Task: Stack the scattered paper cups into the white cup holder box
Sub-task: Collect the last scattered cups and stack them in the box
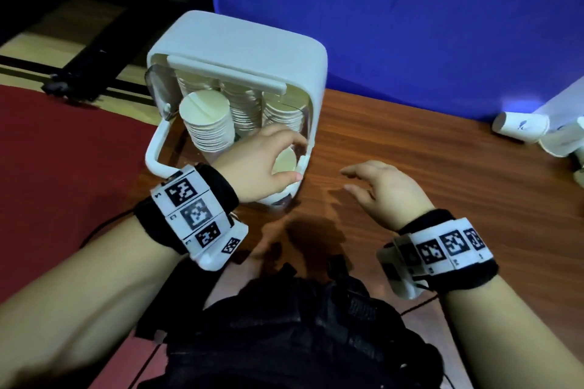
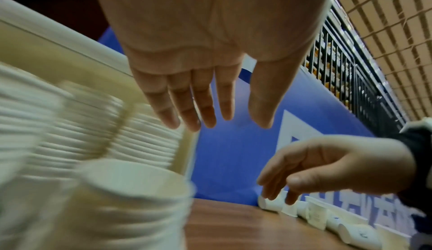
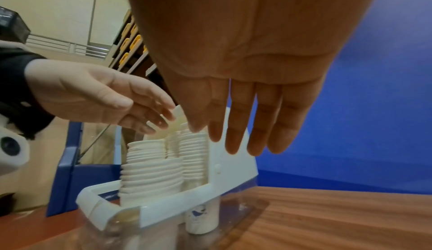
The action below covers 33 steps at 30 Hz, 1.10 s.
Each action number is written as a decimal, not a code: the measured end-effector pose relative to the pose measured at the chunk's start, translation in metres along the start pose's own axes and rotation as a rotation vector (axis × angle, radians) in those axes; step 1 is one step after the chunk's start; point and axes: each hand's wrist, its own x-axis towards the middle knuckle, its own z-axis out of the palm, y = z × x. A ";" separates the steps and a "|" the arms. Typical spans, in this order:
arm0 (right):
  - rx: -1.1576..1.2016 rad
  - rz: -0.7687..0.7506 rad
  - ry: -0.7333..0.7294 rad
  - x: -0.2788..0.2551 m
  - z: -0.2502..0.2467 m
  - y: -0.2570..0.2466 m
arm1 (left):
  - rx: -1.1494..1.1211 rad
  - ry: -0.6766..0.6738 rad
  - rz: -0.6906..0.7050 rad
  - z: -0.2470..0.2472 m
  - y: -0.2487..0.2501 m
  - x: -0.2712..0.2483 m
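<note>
Hovering with straight, empty fingers, the right hand (image 1: 384, 188) is nearer the loose paper cups (image 1: 521, 129) lying far right of the white cup holder box (image 1: 240, 50); the left hand (image 1: 259, 164), fingers extended and holding nothing, is at the box's front stack (image 1: 286, 164).

cup stacks (image 1: 221, 110) crowd box (image 1: 240, 41) (tabletop (image 1: 410, 148) open)

One white cup holder box (image 1: 240, 50), four cup stacks (image 1: 207, 123), two hands (image 1: 384, 188)
</note>
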 end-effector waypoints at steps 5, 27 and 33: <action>-0.017 0.139 0.007 -0.046 -0.023 0.073 | -0.024 -0.114 0.051 0.047 0.066 0.033; -0.053 0.799 0.133 -0.267 -0.149 0.514 | 0.150 -0.426 0.228 0.349 0.435 0.296; -0.056 0.768 0.061 -0.256 -0.136 0.548 | 0.334 -0.472 0.263 0.421 0.476 0.341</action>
